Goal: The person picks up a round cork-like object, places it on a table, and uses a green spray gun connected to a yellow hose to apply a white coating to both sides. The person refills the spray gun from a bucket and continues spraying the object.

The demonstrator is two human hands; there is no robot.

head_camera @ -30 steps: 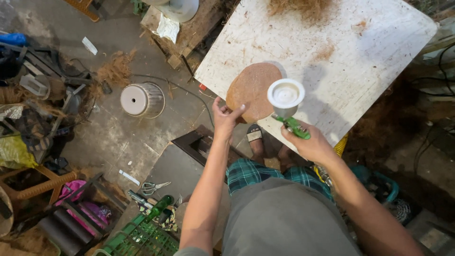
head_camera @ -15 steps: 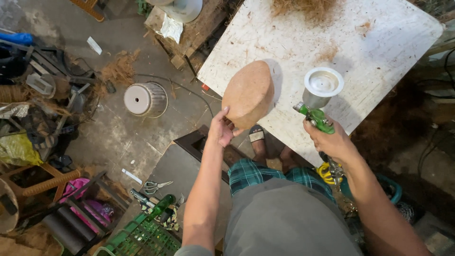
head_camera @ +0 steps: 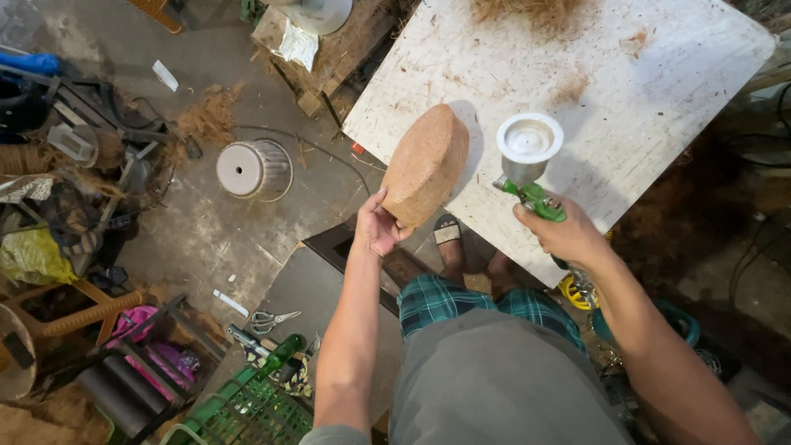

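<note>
Coir pad (head_camera: pixel 426 163) (tilted) clamped in left hand (head_camera: pixel 379 227); right hand (head_camera: pixel 560 235) grips spray gun (head_camera: pixel 527 169).

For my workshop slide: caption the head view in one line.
Left hand tilts a round brown coir pad while right hand holds a green spray gun over white table.

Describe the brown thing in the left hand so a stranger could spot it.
Find the white table. At its near edge the left hand holds up a brown fibre bowl, domed side out. It is rough and tan, unlike the shiny spray gun beside it.
</note>
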